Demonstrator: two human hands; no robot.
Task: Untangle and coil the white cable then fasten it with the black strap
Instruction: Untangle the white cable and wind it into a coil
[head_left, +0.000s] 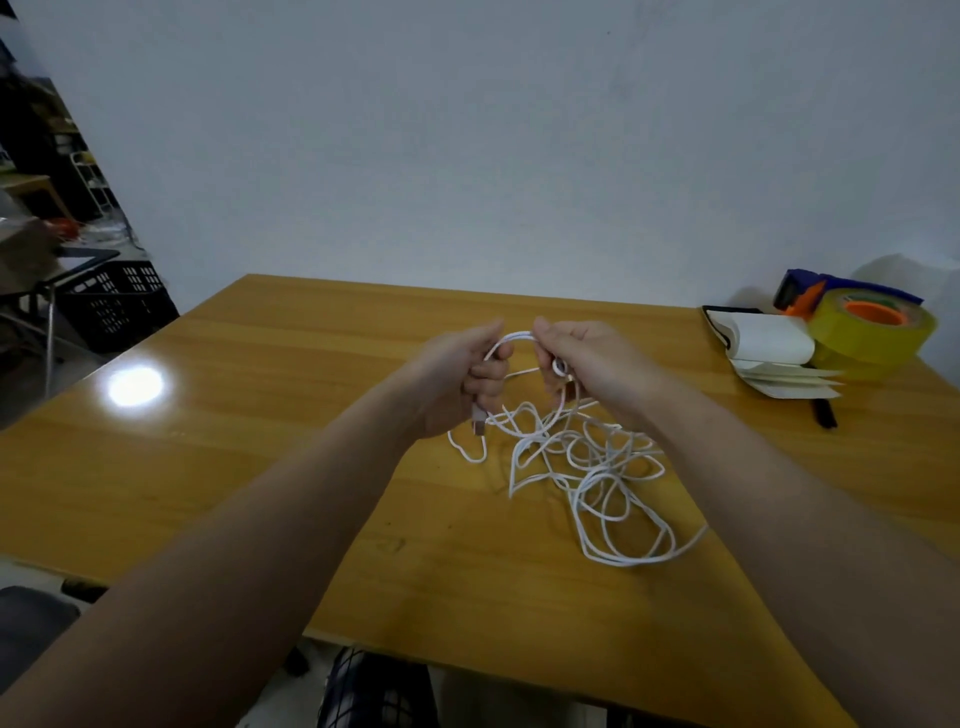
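A long white cable (597, 467) lies in a loose tangle of loops on the wooden table (208, 467), right of centre. Both hands are raised above the tangle's near-left part. My left hand (457, 379) grips one end of the cable, and its plug (478, 422) hangs below the fist. My right hand (587, 364) pinches the cable a short way along, so a small arc of cable spans between the two hands. A black strap (825, 413) lies on the table at the right, partly under a notebook.
An open notebook (769, 353) with a black cover lies at the table's right back. Behind it stand a yellow tape roll (872, 332) and a blue-orange tape dispenser (810, 293). A black crate (114, 301) sits on the floor to the left. A wall runs behind the table.
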